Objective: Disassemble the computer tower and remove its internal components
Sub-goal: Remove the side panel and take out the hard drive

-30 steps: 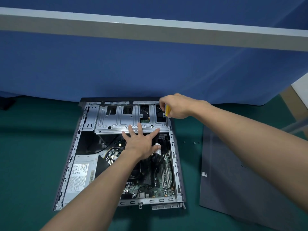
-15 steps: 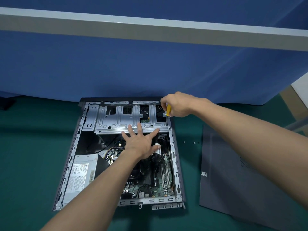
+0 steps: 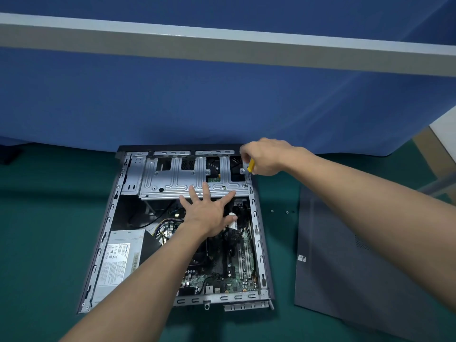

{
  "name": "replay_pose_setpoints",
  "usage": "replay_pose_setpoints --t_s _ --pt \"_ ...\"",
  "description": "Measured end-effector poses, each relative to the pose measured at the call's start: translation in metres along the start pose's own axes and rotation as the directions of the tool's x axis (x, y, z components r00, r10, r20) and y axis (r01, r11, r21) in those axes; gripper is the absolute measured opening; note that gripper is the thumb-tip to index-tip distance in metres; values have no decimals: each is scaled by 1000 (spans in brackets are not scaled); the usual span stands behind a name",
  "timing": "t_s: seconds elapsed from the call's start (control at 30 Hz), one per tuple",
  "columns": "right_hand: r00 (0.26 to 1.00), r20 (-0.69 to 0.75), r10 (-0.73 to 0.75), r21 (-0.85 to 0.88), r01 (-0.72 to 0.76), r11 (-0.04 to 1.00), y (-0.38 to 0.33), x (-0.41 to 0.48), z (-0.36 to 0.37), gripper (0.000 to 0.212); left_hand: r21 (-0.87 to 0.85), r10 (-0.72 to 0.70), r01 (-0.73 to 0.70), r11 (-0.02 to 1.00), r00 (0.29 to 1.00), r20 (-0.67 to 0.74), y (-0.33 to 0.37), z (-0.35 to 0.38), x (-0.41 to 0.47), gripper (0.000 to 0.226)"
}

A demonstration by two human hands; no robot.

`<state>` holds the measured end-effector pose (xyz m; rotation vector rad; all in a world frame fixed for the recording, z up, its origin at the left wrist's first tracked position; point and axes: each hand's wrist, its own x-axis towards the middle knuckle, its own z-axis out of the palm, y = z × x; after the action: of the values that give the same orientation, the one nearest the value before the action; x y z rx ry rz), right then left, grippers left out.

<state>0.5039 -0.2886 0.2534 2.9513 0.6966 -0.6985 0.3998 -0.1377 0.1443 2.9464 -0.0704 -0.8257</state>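
Open grey metal computer tower (image 3: 108,218) lies flat on the green bench (image 3: 49,230), lower centre of frame. Left hand (image 3: 208,213), grip released, rests with fingers spread on the near edge of the silver stamped-steel drive cage (image 3: 172,181). Right hand (image 3: 267,156), grip grasping a yellow-handled screwdriver (image 3: 251,165), tip at the cage's right corner. Dark grey side panel (image 3: 345,255) lies lower right.

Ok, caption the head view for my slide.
Open tower: right hand holds a screwdriver to the drive cage, left hand rests flat on its edge.
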Motion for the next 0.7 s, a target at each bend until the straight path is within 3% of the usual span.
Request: replay_pose_setpoints --t_s 0.07,0.13,0.27,0.33,0.43,0.5,0.57,0.7 --pt "997 -3 83 -89 -83 993 0 1 2 38 1 -1 1 1000 1000 3 0 0 0 70" --pt "991 4 130 -116 -129 985 0 3 1 48 1 -1 1 1000 1000 1 -1 0 0 70" --pt "999 -25 44 -85 -46 995 3 2 0 23 -4 3 -3 1000 1000 -8 0 0 0 70" --pt "999 -36 8 12 -7 1000 6 3 1 9 3 0 0 1000 1000 -10 -1 0 0 70" --pt "1000 -16 7 88 -5 996 5 1 3 7 8 -2 2 1000 1000 -4 0 0 0 70" --pt "997 -41 70 26 -69 997 5 2 5 37 12 -4 4 1000 1000 -2 0 1 0 70" --pt "990 -79 119 -27 -122 992 4 3 5 50 15 -5 5 1000 1000 -2 0 0 0 70" --pt "993 -100 58 -4 -58 998 1 3 4 26 8 -3 3 1000 1000 -3 0 0 0 70"
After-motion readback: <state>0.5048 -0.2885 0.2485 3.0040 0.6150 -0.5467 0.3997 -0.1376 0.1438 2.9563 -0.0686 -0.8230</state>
